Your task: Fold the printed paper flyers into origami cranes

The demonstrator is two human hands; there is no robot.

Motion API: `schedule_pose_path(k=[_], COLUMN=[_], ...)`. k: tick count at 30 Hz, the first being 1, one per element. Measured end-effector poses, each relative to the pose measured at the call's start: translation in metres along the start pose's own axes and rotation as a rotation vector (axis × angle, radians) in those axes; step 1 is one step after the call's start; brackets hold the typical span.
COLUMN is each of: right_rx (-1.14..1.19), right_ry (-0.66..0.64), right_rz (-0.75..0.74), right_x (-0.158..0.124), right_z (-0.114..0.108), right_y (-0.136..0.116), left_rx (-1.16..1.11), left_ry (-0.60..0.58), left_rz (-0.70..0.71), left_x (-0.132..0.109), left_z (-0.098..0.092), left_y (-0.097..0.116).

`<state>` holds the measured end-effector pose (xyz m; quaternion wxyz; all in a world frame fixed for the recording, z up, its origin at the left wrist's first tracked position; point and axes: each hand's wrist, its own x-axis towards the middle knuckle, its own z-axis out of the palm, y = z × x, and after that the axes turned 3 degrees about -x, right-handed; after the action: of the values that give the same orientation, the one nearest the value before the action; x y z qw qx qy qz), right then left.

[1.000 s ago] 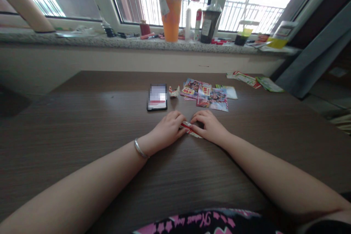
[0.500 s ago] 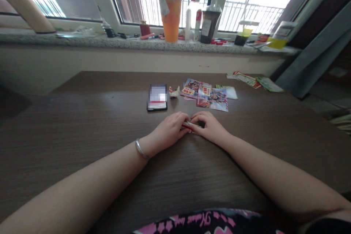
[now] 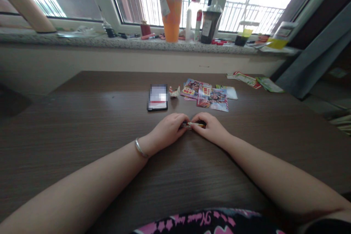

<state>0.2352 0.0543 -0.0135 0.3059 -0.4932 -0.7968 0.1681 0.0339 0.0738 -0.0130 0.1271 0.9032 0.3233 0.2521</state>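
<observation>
Just in front of me, my left hand and my right hand meet over the brown table. Both are closed, thumbs and fingers pinching a thin strip of folded paper between them. Most of the strip hides behind my fingers; a pale, partly coloured edge shows. Beyond my left hand lie a tablet or phone with a blurred screen and a small folded paper piece with red and white on it. Past my right hand are several printed flyers, overlapping.
More coloured leaflets lie at the table's back right. On the stone windowsill stand a tall cup of orange drink, a dark drink cup, bottles and small items. A grey curtain hangs at the right.
The folded paper has turned in my fingers: its red face showed before, and now a thin pale edge does. Both hands stay in nearly the same place.
</observation>
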Motion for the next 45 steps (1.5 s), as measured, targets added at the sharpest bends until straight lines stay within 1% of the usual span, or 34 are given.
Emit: schedule_pose_path(k=[12,19,26,29,32,35,38,40,42,45], right_rx=[-0.018,-0.015,-0.03,-0.022,-0.043,-0.102,-0.157,-0.181,-0.19,-0.163], right_ry=[-0.024,-0.065,-0.077,-0.069,-0.06,-0.068,-0.099,-0.11,-0.103,-0.103], right_rz=[0.056,-0.12,-0.205,-0.252,-0.26,-0.259,-0.267,-0.264,-0.265,-0.335], right_x=[0.0,-0.003,-0.001,-0.001,-0.001,-0.001,-0.002,-0.002,-0.003,-0.003], right_z=[-0.003,-0.008,-0.01,-0.01,-0.009,-0.008,-0.007,-0.007,-0.007,-0.008], right_y=[0.003,0.0,0.001,0.001,0.002,0.005,0.008,0.01,0.01,0.008], left_rx=[-0.022,0.064,0.155,0.181,0.165,0.075,-0.029,-0.059,-0.06,-0.015], left_ry=[0.0,-0.015,-0.009,-0.037,-0.059,-0.064,-0.09,-0.107,-0.082,-0.01], left_rz=[-0.046,0.027,0.135,0.187,0.173,0.129,0.132,0.136,0.129,0.111], left_x=[-0.001,0.003,0.003,0.003,0.003,0.003,0.002,0.002,0.001,0.0], left_z=[0.0,-0.005,-0.007,-0.007,-0.006,-0.005,-0.004,-0.004,-0.003,-0.001], left_y=[-0.001,0.002,0.001,0.001,-0.001,-0.005,-0.01,-0.012,-0.012,-0.011])
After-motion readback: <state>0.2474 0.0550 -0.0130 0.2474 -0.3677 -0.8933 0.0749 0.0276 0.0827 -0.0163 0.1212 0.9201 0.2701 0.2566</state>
